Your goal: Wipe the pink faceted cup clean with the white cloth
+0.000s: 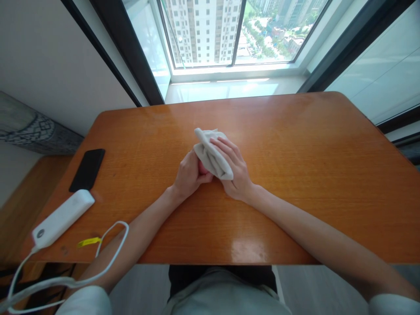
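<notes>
A folded pale grey cloth (211, 153) is held over the middle of the orange wooden table (295, 175). My right hand (236, 173) wraps its fingers over the cloth from the right. My left hand (189, 174) is curled against the cloth's lower left end, gripping it from the side. Both hands touch each other near the table surface. Part of the cloth sticks up beyond my fingers toward the window.
A black phone (87, 169) lies at the table's left edge. A white power bank (62, 217) with a white cable (108, 249) and yellow tag sits at the near left corner. A window and sill (223, 89) lie beyond the far edge.
</notes>
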A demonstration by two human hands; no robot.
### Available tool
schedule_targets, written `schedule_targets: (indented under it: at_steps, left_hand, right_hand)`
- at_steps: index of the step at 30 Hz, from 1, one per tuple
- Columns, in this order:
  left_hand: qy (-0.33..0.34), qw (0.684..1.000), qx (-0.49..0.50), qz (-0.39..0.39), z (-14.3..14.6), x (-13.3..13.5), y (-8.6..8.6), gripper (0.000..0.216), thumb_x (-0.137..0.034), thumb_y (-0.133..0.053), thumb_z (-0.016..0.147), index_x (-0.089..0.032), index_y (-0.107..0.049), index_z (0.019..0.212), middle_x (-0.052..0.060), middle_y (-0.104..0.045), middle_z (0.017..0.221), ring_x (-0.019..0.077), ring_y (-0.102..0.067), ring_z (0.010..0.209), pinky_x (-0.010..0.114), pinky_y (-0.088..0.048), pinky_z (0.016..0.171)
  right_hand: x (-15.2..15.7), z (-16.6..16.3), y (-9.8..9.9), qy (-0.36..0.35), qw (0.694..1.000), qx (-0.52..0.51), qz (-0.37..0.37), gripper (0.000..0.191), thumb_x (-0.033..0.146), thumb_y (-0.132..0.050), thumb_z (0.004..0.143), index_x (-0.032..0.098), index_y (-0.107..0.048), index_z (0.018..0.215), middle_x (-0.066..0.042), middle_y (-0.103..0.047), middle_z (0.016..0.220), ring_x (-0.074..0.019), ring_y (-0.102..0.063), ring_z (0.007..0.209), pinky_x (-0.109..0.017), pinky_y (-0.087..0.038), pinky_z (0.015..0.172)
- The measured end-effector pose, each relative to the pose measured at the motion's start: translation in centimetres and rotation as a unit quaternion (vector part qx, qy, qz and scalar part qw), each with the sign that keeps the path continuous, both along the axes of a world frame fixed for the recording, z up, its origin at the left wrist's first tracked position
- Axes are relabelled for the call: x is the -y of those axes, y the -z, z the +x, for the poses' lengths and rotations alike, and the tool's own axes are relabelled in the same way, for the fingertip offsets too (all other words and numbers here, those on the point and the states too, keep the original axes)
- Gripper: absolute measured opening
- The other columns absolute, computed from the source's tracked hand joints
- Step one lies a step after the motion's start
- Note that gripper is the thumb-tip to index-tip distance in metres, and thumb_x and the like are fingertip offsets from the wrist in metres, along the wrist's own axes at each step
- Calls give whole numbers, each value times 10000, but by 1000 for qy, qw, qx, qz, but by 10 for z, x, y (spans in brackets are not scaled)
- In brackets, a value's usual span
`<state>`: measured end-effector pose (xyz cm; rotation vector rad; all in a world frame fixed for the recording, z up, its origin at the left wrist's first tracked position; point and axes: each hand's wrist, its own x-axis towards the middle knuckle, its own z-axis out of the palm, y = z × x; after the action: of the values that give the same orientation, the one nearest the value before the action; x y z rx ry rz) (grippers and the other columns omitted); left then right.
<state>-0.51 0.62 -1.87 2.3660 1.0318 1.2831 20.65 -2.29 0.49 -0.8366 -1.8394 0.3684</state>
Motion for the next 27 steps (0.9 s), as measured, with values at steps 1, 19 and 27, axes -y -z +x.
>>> schedule_targets:
  at_steps: [1, 19, 27]
  left_hand:
    - [2, 1000, -5, -8, -1, 0, 2, 573, -750, -624, 1017, -201, -622, 1180, 89, -730, 1049, 254, -707, 908, 415, -619, 799]
    - [-11, 999, -5, -38, 0, 1, 1, 486, -704, -658, 1012, -254, -641, 1196, 84, -736, 1032, 301, -733, 940, 484, -636, 814]
    - [10, 1000, -10, -21, 2, 2, -12, 669, -714, -623, 1041, -225, -481, 1475, 147, -690, 1351, 299, -729, 1182, 448, -606, 1021]
  right_hand:
    - [3, -1, -3, -30, 998, 29, 38, 537, 504, -498, 1123, 340, -569, 1630, -65, -618, 1675, -358, -484, 1630, -655, -309, 1394]
    - [0, -2, 1, -7, 1000, -15, -19, 509, 500, -478, 1125, 323, -599, 1586, -67, -654, 1627, -336, -537, 1583, -619, -325, 1387]
    - [-18, 3, 12, 102, 916, -214, -323, 561, 731, -518, 1045, 220, -734, 964, -35, -759, 904, -245, -698, 883, -400, -616, 850]
